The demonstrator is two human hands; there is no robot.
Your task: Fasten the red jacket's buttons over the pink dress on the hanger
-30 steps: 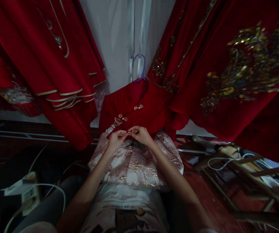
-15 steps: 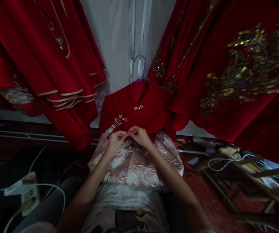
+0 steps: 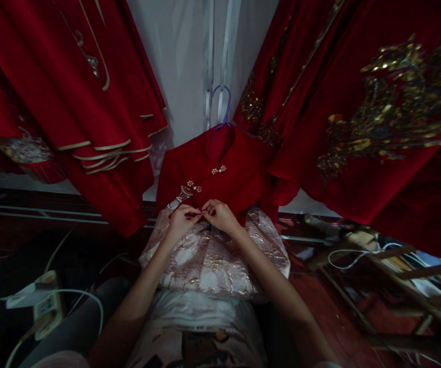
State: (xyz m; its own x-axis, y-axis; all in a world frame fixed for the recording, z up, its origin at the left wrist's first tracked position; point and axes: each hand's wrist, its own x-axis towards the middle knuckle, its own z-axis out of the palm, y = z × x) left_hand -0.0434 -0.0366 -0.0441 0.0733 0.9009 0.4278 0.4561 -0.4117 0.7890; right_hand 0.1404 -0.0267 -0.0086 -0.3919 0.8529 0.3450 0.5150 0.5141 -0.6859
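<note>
A red jacket (image 3: pixel 239 174) with beaded flower ornaments (image 3: pixel 189 189) hangs from a purple hanger (image 3: pixel 227 105) in front of me. At its lower front edge, my left hand (image 3: pixel 184 221) and my right hand (image 3: pixel 220 215) meet with their fingertips almost touching. Both hands are closed in a pinch on the jacket's hem; anything smaller between the fingertips is too small to make out. Beneath the hands, a shiny pale pink skirt with gold patterning (image 3: pixel 212 266) spreads over my lap.
Red garments (image 3: pixel 101 112) with pale piping hang at the left, and a red garment with gold sequins (image 3: pixel 392 102) at the right. A power strip (image 3: pixel 47 306) with white cables lies at lower left. A wooden rack (image 3: pixel 396 286) holding loose items stands at lower right.
Almost nothing differs. The fingertips of both hands have shifted very slightly at the hem, still pinched close together.
</note>
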